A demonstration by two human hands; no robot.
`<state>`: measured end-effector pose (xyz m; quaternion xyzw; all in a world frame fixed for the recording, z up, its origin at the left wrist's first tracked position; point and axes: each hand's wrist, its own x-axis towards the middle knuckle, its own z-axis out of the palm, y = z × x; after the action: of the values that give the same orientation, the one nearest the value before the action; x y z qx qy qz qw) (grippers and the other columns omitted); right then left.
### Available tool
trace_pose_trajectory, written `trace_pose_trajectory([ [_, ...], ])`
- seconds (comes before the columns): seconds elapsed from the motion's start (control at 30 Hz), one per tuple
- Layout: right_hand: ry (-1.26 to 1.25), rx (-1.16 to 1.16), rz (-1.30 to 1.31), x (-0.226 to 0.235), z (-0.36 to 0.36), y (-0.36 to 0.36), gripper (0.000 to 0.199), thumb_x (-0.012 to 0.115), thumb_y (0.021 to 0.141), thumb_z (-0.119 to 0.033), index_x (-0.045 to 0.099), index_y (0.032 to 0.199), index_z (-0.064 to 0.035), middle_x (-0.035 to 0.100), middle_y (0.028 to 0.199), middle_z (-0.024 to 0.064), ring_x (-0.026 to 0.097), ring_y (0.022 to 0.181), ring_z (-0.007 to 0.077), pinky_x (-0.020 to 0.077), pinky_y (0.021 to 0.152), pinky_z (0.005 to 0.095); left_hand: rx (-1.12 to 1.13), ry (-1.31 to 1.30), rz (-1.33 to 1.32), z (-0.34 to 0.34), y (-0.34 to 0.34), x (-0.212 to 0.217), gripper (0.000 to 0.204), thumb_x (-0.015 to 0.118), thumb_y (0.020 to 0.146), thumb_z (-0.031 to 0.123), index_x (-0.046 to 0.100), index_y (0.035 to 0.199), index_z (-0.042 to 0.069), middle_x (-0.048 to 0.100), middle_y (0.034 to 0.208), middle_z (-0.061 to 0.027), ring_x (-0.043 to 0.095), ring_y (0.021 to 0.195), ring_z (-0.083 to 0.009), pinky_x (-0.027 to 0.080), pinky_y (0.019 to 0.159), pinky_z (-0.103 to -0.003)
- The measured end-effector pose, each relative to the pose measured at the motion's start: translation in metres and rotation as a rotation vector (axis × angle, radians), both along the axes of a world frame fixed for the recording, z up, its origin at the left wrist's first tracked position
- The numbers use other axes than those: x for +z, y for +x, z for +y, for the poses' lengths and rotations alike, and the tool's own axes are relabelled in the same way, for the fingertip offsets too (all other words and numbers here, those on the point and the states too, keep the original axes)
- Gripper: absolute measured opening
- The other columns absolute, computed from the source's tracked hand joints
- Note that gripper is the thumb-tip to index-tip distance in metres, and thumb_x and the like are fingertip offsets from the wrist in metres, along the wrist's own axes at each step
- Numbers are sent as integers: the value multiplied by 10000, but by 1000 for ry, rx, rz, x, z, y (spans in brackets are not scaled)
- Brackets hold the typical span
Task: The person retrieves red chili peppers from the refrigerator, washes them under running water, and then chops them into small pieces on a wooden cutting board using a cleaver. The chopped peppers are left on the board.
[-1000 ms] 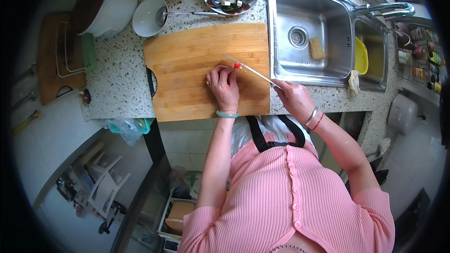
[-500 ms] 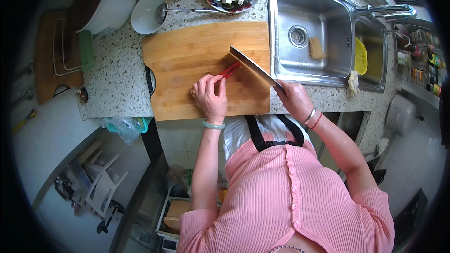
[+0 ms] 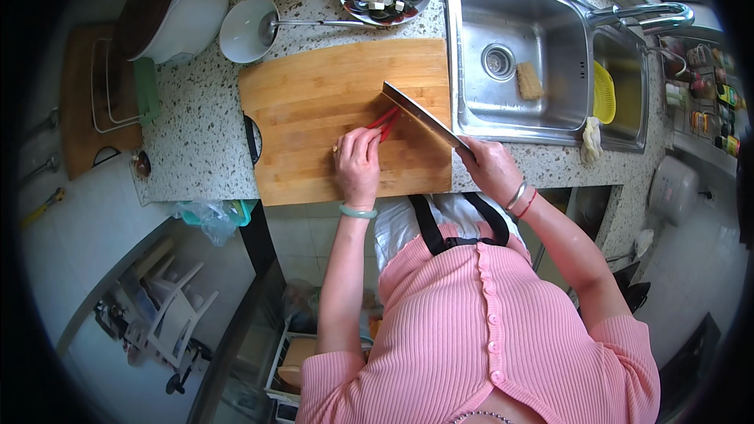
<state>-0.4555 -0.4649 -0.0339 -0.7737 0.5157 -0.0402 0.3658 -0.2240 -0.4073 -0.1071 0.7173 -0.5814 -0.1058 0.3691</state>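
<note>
My right hand grips the handle of a wide-bladed kitchen knife, its blade slanting up and left over the wooden cutting board. Thin red chili peppers lie against the blade. My left hand has its fingers bent together and pressed on the near end of the peppers, close beside the knife. The fingers cover part of the peppers. A jade-coloured bangle circles my left wrist.
Behind the board stand a plate of white cubes on dark pieces and a white bowl with a ladle. A metal sink borders the board's right side. A white pot stands far left.
My left hand has moved slightly to the right, nearer the blade, with its fingers drawn closer together. The knife has shifted very slightly left.
</note>
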Motion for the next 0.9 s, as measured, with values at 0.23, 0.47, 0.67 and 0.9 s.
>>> trace_pose_trajectory([
  [0.23,-2,1,10,-1,2,1,214,549,919,-170,610,1084,-48,644,761,196,632,713,375,506,643,470,27,-11,16,-18,-16,4,176,746,767,100,662,922,89,594,989,-72,559,913,-270,451,799,-384],
  [0.47,-3,14,10,-3,4,0,214,549,919,-164,608,1086,-43,648,782,198,634,729,373,508,651,466,75,7,21,-23,-27,-5,359,811,700,160,641,1010,99,589,1056,-68,533,982,-288,426,864,-397],
  [0.67,-11,10,-7,-2,4,-1,228,553,919,-166,610,1107,-50,652,811,199,634,740,374,508,665,466,111,-101,51,-26,-32,-19,213,776,747,127,670,930,106,607,944,-58,550,889,-268,426,794,-391],
  [0.9,-6,35,9,9,2,-2,240,545,926,-180,610,1122,-60,656,824,192,636,749,380,510,675,466,149,-158,47,-27,-34,-27,169,782,733,93,687,871,111,598,879,-42,545,822,-241,431,737,-365],
])
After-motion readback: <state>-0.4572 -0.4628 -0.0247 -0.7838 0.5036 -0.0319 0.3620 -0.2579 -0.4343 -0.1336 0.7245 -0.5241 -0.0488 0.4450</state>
